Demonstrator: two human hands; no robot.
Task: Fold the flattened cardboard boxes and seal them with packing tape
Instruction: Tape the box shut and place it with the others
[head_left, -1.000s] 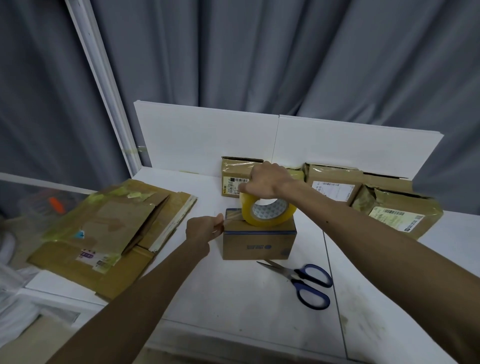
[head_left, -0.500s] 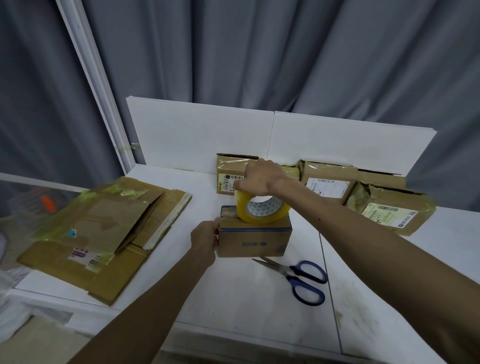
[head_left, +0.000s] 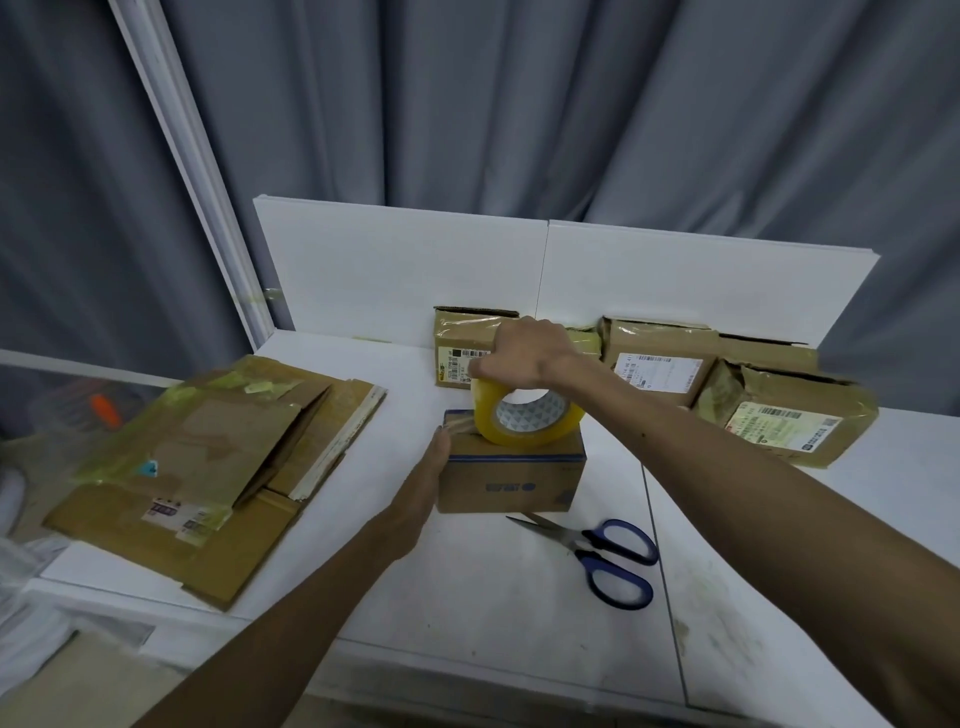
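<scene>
gripping glossy tape roll atop cardboard box

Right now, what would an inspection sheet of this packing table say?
Surface: white table, smudged front right.
Job's things: small box, folded; tape roll on top of it; flattened boxes stacked left.
Clutter: scissors in front of the box; taped parcels along the back.
Grips: left hand flat against the box's left side; right hand grips the tape roll.
Cables: nothing seen.
Surroundings: grey curtain, white back panel.

Grey curtains behind white table w/ white backboard.
</scene>
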